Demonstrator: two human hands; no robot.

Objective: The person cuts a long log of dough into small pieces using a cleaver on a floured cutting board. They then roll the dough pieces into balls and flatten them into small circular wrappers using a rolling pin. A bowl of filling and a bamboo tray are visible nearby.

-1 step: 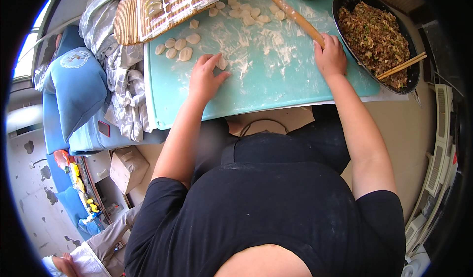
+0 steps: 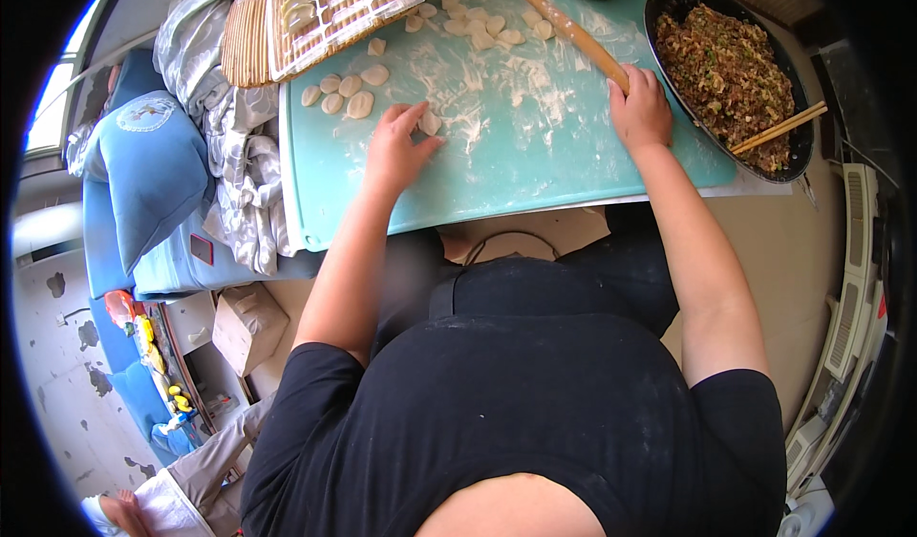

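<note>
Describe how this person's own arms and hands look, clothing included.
The left hand and right hand are ungloved, with no watch or bracelet showing. Both forearms are bare, below short, loose black sleeves. Whether there are any rings, I cannot tell.

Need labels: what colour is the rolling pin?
The rolling pin is light brown, clearest in the head view.

Black shirt (image 2: 564, 384) — short sleeves (image 2: 740, 422), pale specks (image 2: 481, 416) — black bottoms (image 2: 626, 265)

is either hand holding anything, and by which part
The right hand holds the rolling pin by its near end. The left hand is at a dough piece; whether gripped, unclear.
</note>
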